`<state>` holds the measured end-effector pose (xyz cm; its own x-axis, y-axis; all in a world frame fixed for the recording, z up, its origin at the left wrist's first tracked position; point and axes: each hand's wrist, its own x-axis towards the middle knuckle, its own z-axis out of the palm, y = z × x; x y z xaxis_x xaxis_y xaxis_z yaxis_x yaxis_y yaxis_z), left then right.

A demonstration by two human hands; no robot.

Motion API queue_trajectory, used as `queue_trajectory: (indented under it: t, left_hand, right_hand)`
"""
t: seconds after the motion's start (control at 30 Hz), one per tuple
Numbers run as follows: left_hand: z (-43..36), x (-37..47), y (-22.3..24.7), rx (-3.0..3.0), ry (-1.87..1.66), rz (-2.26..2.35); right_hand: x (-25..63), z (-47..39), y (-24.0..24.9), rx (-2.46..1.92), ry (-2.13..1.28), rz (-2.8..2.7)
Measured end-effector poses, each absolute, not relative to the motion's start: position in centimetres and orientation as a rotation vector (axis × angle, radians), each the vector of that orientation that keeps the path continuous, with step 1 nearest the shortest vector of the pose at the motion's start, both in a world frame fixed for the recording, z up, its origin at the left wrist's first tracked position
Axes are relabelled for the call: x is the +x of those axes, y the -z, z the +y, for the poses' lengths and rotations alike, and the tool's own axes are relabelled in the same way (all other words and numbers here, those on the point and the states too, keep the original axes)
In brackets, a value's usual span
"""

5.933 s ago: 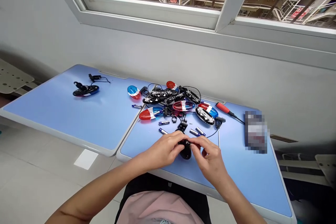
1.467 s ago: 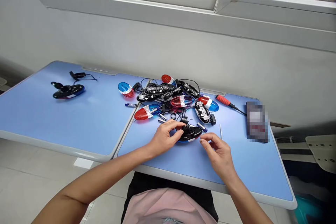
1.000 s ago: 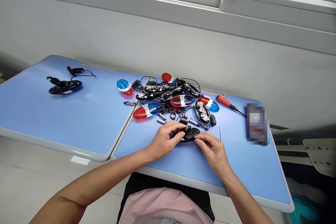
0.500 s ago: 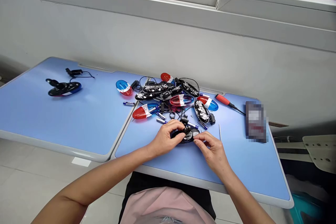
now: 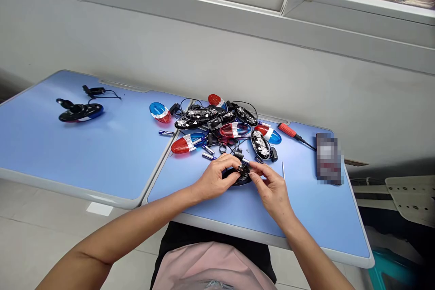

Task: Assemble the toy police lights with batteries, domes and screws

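A black oval light base (image 5: 242,180) lies on the blue table in front of me, partly covered by my fingers. My left hand (image 5: 219,174) is closed round its left side and the small black clamp part standing on it. The fingertips of my right hand (image 5: 268,183) are pinched together over the right end of the base; whatever lies between them is too small to make out. Just behind my hands lie several AA batteries (image 5: 208,156) and a black-and-white patterned base (image 5: 261,145).
A pile of light bases, wires and red-blue lenses (image 5: 235,130) is at the back. To the right are a red-handled screwdriver (image 5: 287,130), a thin metal rod (image 5: 283,170) and a blurred-out dark box (image 5: 328,158). An assembled light (image 5: 81,113) stands on the left table (image 5: 102,158).
My right hand has shifted slightly up and left, further over the base. My left hand stays on the base. The camera view has moved slightly.
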<state>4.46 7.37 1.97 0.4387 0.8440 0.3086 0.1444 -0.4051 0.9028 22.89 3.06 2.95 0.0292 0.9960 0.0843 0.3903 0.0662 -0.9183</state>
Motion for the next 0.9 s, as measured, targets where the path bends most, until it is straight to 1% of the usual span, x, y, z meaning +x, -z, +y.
queue_trajectory:
  t: [0.27, 0.47, 0.63, 0.8, 0.9]
  left_hand:
    - [7.3, 4.4, -2.0, 1.851, -0.987, 0.830]
    - [6.8, 4.3, -1.8, 1.826, -0.998, 0.887]
    - [6.3, 4.5, -1.4, 1.921, -1.054, 0.894]
    - [6.1, 4.9, -1.2, 1.960, -1.198, 0.924]
    - [6.2, 4.9, -1.4, 1.980, -1.196, 0.904]
  right_hand:
    - [22.3, 3.7, -3.4, -1.452, -0.831, -1.678]
    - [22.0, 3.2, -3.0, -1.529, -0.817, -1.586]
    - [21.6, 2.9, -2.7, -1.590, -0.817, -1.461]
    - [21.0, 2.8, -2.5, -1.531, -0.890, -1.319]
    - [20.9, 2.8, -2.5, -1.517, -0.884, -1.303]
